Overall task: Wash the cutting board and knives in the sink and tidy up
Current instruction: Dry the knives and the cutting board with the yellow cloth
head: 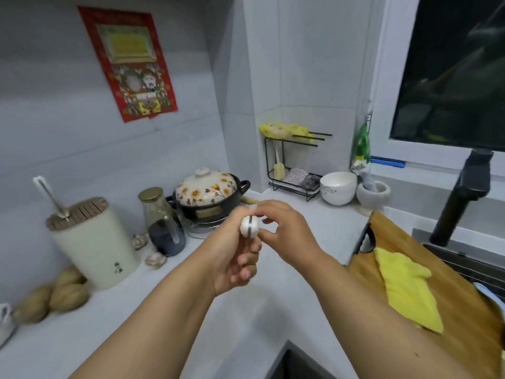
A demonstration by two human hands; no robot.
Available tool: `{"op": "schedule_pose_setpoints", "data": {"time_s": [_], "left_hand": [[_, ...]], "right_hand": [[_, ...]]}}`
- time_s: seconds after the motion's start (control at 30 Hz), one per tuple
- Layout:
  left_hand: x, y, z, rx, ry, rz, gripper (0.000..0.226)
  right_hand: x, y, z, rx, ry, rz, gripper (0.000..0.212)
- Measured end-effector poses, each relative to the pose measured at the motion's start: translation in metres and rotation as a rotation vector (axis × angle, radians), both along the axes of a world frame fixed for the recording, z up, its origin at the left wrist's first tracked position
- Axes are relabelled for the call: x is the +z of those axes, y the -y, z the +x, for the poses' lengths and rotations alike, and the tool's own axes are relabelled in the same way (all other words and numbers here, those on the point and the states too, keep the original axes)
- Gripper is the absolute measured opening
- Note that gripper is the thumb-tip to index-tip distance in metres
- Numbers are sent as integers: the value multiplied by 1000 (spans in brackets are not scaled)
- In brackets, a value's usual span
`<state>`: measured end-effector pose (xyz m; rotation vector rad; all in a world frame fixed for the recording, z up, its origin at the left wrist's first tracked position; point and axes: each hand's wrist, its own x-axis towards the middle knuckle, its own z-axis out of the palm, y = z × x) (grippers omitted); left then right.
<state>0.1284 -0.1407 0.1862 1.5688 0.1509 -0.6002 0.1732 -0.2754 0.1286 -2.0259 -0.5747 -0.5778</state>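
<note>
From the head camera, we see the left hand [232, 250] wrapped around a white knife handle [249, 226], its butt end facing us, fingers curled tight about it; the blade is hidden behind the hands. The right hand [284, 231] pinches at the top of the handle with thumb and fingertips pressed close. The wooden cutting board [426, 272] lies beside the sink [464, 258], a yellow cloth [404, 285] draped on it. The cream knife block [93, 242] stands well apart on the left, one utensil already in it. We judge the tidying step is in hand: next, the knife needs carrying to the block and slotting in blade-down.
</note>
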Motion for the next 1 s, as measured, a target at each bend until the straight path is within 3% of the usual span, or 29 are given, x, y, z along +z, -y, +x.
{"op": "schedule_pose_setpoints", "data": {"time_s": [0.1, 0.2, 0.27, 0.33, 0.47, 0.53, 0.73, 1.0], "left_hand": [[12, -42, 1, 76, 95, 76, 68], [32, -80, -1, 170, 281, 338, 74], [47, -110, 1, 293, 493, 497, 51], [61, -141, 2, 393, 731, 592, 12], [91, -185, 0, 206, 963, 701, 40], [103, -202, 4, 156, 1066, 840, 37], [123, -243, 35, 329, 1213, 997, 20], [118, -285, 88, 451, 1206, 1230, 14]], "right_hand": [[10, -44, 9, 34, 123, -109, 30], [27, -87, 20, 97, 134, -143, 25], [40, -115, 27, 149, 122, -137, 22], [55, -142, 33, 176, 147, -150, 22], [83, -190, 47, 235, 109, -136, 29], [95, -210, 55, 270, 104, -123, 31], [120, -268, 88, 307, 73, -75, 31], [122, -322, 135, 329, -12, -70, 45]]}}
